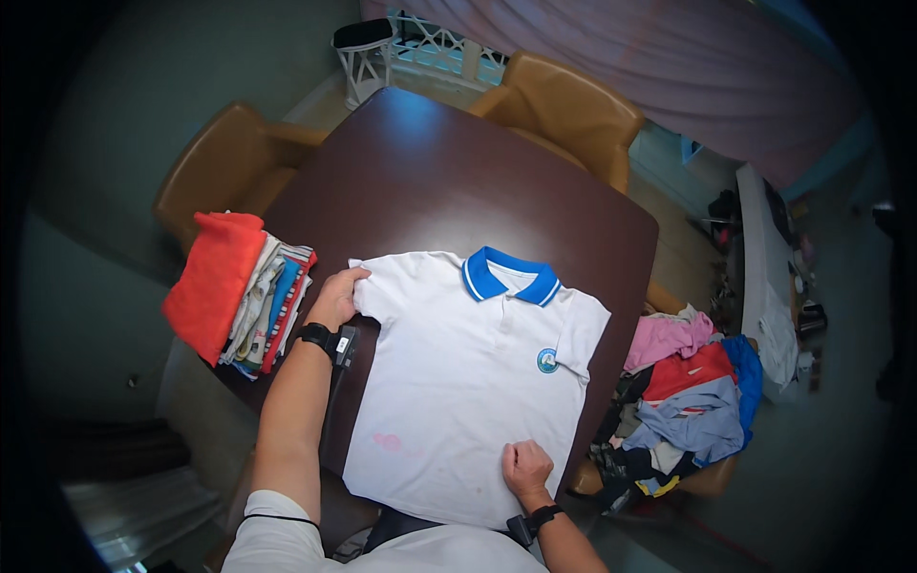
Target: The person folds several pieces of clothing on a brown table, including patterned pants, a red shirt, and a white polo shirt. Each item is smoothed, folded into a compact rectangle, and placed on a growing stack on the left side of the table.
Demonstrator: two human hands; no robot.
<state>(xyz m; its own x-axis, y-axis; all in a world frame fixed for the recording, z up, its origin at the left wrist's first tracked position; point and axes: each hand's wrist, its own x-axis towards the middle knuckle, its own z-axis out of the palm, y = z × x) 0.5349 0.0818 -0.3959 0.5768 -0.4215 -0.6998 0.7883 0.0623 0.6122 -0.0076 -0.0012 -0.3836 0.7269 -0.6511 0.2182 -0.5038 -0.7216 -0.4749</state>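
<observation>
A white polo shirt (468, 382) with a blue collar lies spread front up on the table, collar toward the far side. A round badge (546, 360) is on its chest, and a faint pink stain shows low on its left part. My left hand (339, 294) is closed on the cuff of the left-hand sleeve. On the lower right of the shirt rests my right hand (527, 468), fingers curled into a fist. The cloth around that fist lies flat, and I see nothing in it.
A folded clothes stack (258, 286), topped with red-orange cloth, stands at the left edge of the dark brown table (420, 181). To the right, loose clothes (688, 401) are heaped on a chair. Tan armchairs (573, 105) stand at the far sides, beyond them a stool (365, 57).
</observation>
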